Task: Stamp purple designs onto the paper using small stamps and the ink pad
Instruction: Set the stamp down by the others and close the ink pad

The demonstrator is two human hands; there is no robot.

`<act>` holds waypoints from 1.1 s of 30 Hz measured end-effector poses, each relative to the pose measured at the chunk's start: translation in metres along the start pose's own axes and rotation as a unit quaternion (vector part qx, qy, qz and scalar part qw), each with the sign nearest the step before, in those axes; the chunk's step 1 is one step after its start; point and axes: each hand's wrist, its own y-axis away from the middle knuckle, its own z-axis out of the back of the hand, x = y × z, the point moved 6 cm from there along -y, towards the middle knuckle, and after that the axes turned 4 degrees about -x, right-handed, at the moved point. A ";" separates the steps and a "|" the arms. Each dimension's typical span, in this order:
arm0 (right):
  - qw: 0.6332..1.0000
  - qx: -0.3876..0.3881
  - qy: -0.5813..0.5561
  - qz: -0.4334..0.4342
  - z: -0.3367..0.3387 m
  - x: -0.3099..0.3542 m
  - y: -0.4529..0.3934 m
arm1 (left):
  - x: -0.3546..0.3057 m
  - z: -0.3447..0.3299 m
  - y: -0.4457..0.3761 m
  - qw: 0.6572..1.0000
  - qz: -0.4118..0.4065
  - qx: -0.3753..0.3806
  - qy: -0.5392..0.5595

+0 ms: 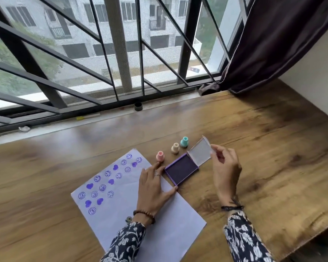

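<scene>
Paper point(121, 210): it lies flat on the tabletop point(263, 167) to your left, turned at an angle, with purple smiley rings and solid hearts point(89, 185) stamped across its far-left part; the near-right part is bare.
Left hand point(153, 188): you have it resting palm down on the paper's right edge, fingers point(156, 166) spread and extended, gripping nothing. The fingertips touch the near-left side of the ink pad, and your thumb reaches toward its nearest corner.
Left wrist: a beaded bracelet point(144, 214) sits above your patterned sleeve point(125, 242).
Pink stamp point(160, 156): it stands upright on the tabletop just beyond your left fingertips, apart from them.
Ink pad point(181, 172): the purple tray sits on the tabletop between your two hands, just off the paper's right edge, its dark inked face uncovered.
Cream stamp point(175, 148): upright, just beyond the ink pad's far corner, untouched.
Teal stamp point(184, 142): upright, right beside the cream one and a little farther from you.
Lid point(201, 152): the clear hinged lid stands raised off the pad's far-right edge, tilted back.
Right hand point(225, 173): your thumb and fingertips are pinched closed on the lid's right edge, with the other fingers curled loosely; the hand is lifted above the tabletop.
Right wrist: dark cord bands point(232, 207) above the same patterned sleeve.
</scene>
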 end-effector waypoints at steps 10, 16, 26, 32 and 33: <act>0.924 0.256 0.135 0.249 -0.040 0.021 0.096 | -0.003 0.002 0.002 1.000 -0.001 -0.001 0.015; 0.957 0.254 0.131 0.040 -0.048 0.004 0.064 | 0.000 0.000 0.000 1.000 -0.001 0.001 0.011; 0.943 0.285 0.171 -0.028 -0.055 -0.003 0.061 | 0.004 -0.004 0.000 1.000 0.002 -0.008 0.019; 0.942 0.275 0.194 0.002 -0.055 0.003 0.064 | 0.006 -0.006 0.000 1.000 0.005 -0.002 0.022; 0.943 0.272 0.194 0.005 -0.054 0.003 0.064 | 0.007 -0.007 0.000 1.000 0.005 -0.003 0.022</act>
